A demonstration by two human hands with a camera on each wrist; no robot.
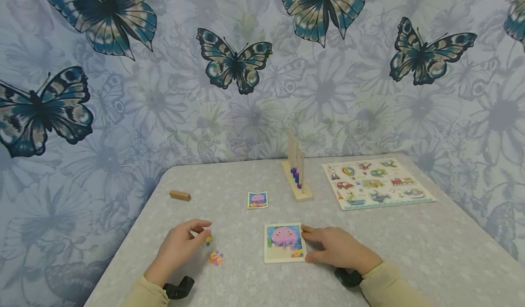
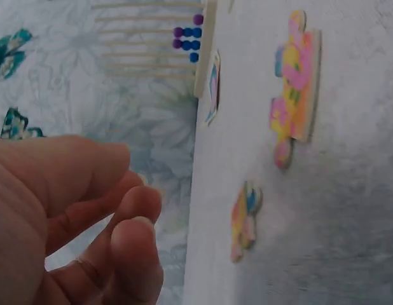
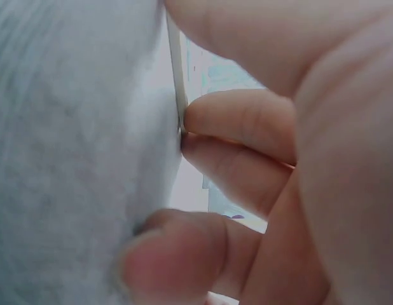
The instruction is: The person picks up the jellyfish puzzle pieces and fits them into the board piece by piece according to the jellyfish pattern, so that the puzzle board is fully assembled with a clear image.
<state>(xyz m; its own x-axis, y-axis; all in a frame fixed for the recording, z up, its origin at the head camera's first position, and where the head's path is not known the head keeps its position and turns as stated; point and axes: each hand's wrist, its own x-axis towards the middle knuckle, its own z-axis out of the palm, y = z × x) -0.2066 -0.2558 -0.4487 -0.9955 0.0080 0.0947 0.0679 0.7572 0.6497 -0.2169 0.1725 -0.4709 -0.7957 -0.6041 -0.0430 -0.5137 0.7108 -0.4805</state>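
Note:
In the head view, a square puzzle board (image 1: 285, 256) with a pink jellyfish picture lies flat, its lower left part bare wood. My right hand (image 1: 338, 248) rests at its right side; in the right wrist view fingertips (image 3: 206, 114) touch the board's edge (image 3: 177, 70). My left hand (image 1: 178, 248) hovers to the left, fingers loosely bent. The left wrist view shows nothing between its fingertips (image 2: 138, 244). On the table near it lie a larger pink and yellow puzzle piece (image 2: 298, 86) and a smaller yellow, pink and blue puzzle piece (image 2: 246, 222).
A small jellyfish picture card (image 1: 257, 200) lies behind the board. Farther back stands a wooden rack (image 1: 302, 196) with upright rods and blue and purple beads. A vehicle picture board (image 1: 385, 201) lies at the back right, a wooden block (image 1: 180, 195) at the left.

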